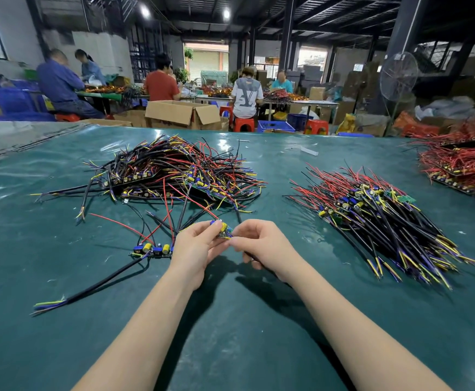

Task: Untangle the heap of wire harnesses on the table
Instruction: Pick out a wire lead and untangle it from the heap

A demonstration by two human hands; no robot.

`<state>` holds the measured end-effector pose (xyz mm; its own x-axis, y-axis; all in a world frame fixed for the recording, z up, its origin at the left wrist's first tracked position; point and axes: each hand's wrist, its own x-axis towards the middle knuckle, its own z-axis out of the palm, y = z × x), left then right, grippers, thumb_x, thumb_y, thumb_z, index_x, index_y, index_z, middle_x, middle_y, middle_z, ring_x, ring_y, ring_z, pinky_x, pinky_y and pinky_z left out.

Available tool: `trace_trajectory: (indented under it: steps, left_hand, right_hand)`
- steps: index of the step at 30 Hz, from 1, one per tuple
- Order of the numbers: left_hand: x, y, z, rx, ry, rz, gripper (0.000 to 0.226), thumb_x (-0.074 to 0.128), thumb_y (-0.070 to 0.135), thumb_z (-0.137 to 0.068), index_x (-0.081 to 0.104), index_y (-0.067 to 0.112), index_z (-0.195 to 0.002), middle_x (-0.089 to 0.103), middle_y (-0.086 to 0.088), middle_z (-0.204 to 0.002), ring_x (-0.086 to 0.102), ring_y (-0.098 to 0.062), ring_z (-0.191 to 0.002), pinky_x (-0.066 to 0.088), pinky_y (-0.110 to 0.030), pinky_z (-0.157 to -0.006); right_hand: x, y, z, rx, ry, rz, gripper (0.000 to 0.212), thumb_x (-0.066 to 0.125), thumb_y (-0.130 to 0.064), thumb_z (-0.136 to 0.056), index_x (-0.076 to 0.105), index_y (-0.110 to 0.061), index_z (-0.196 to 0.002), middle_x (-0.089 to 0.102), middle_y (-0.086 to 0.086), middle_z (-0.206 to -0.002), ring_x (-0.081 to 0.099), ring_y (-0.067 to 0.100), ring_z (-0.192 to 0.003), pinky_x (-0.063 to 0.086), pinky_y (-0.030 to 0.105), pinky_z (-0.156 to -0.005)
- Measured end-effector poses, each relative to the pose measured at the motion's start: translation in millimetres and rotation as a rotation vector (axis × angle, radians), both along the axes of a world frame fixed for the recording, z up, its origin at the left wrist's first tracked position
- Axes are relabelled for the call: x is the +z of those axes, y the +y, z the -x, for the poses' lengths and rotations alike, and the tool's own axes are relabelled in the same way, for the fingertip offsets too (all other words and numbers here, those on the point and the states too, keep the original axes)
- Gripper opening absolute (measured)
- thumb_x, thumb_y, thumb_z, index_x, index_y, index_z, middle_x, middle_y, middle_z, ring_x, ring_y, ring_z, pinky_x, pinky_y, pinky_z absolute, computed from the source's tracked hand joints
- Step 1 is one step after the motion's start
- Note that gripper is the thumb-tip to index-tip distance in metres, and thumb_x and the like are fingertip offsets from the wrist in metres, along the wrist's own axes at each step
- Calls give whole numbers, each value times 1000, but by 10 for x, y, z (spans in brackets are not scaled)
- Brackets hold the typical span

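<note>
Green matting (230, 334) is covering the bench where we are working. We are holding one harness board (223, 231) between both hands, just above the mat. The left hand (194, 249) is pinching one end with its fingertips. The right hand (261, 244) is pinching the other end, with a black cable (254, 259) running back under its curled fingers.

- Red and black leads are trailing forward toward the tangled heap (174, 170) beyond the left hand; we cannot tell if they are free of it.
- A loose harness (153, 249) is lying apart, just left of the left hand.
- A combed pile (377, 218) is lying beyond and right of the right hand, its wires roughly parallel.
- A red-wire pile (462, 167) is sitting farther right.

We are judging the job about half done, since the heap looks as big as the combed pile.
</note>
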<state>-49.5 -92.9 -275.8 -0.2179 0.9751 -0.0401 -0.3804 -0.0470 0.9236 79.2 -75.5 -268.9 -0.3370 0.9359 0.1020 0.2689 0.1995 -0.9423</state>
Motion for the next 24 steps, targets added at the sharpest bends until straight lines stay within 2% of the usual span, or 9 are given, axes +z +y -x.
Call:
trace_trajectory:
  steps: [3,5,7,12,14,16,19,21,24]
  left_hand:
    - [8,-1,6,13,-50,-3,13,55,6,-90,60,3,-78,61,-11,-72,60,-14,-60,53,-15,-52]
    - [9,-1,6,-3,-99,3,14,55,6,-90,60,3,-77,63,-8,-67,63,-8,-53,53,-15,-52]
    - [-2,2,23,-19,-145,7,17,53,6,-91,59,4,-76,65,-4,-59,63,-6,-50,52,-15,-51]
    - [-13,-2,6,-88,-185,-3,15,56,3,-88,59,6,-73,65,-3,-57,64,-7,-53,53,-16,-52]
    - [-24,-1,-18,-90,-83,-26,15,58,2,-86,58,6,-72,60,-5,-61,61,-10,-57,53,-16,-56]
    - [-37,6,-38,-55,27,-62,15,59,2,-86,58,5,-71,56,-6,-66,58,-11,-59,54,-15,-59]
    - [-35,6,-56,-33,52,-82,13,59,1,-85,59,5,-72,57,-5,-68,58,-11,-60,54,-15,-59]
    - [-20,-2,-65,-26,53,-61,13,60,0,-85,60,4,-72,58,-6,-67,57,-14,-62,54,-16,-58]
    - [-11,6,-77,32,-36,-40,17,60,1,-86,58,5,-69,60,0,-54,59,-7,-50,53,-15,-54]
  right_hand:
    - [-28,-11,35,-61,-121,-212,8,67,-8,-80,63,-11,-74,55,-3,-55,46,9,-42,37,17,-42]
    - [-31,-16,45,-87,-123,-264,7,66,-6,-80,65,-8,-73,52,-3,-52,44,8,-42,40,20,-47]
    - [-23,-17,49,-69,-116,-256,13,66,-4,-80,63,-11,-69,51,-3,-51,42,4,-37,39,18,-44]
    - [-5,3,-20,-60,15,-44,26,65,0,-80,56,-14,-60,51,-6,-46,44,0,-34,30,13,-34]
    - [-6,7,-37,-44,57,74,25,65,-2,-81,56,-14,-61,51,-10,-42,47,1,-37,30,12,-36]
    - [1,7,-42,12,130,246,24,63,-8,-84,56,-15,-62,53,-7,-49,50,3,-41,33,12,-38]
    - [19,10,-40,33,227,435,31,58,-14,-89,56,-17,-58,48,0,-60,50,4,-42,33,12,-37]
    - [28,18,-24,-4,186,421,30,59,-14,-88,55,-16,-58,47,0,-59,47,4,-41,33,12,-37]
    - [33,10,40,-30,141,320,30,59,-13,-89,52,-13,-59,45,0,-52,43,5,-38,31,11,-37]
